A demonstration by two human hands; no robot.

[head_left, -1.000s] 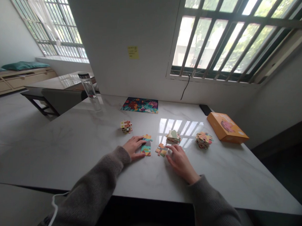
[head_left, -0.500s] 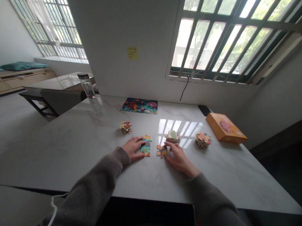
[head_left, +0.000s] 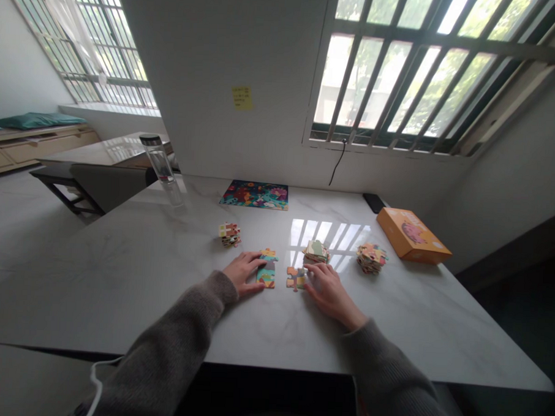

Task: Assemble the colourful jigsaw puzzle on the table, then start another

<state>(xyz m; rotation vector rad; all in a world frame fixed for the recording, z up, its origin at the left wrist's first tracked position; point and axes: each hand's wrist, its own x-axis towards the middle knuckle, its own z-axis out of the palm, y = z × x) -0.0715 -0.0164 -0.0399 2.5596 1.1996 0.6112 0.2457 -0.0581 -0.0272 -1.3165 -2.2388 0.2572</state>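
Note:
On the white marbled table, my left hand (head_left: 242,274) holds a short column of joined jigsaw pieces (head_left: 266,276), its fingers on their upper left and the thumb at the lower edge. A gap to the right lies a separate jigsaw piece (head_left: 294,278), orange and grey, flat on the table. My right hand (head_left: 328,290) pinches that piece at its right side between forefinger and thumb. Just beyond my right fingers stands a stack of jigsaw pieces (head_left: 317,251) with a pale green top. Another stack (head_left: 371,259) is farther right, and a smaller one (head_left: 230,234) sits to the upper left.
A colourful picture sheet (head_left: 255,195) lies near the wall. At the right are an orange box (head_left: 413,235) and a black phone (head_left: 374,203). A glass bottle (head_left: 159,160) stands at the table's left back edge. The marbled table (head_left: 272,336) ends close to my body.
The view has shifted very slightly. My right fingers have slid a little to the right on the single jigsaw piece, showing more of it. My left hand has stayed put.

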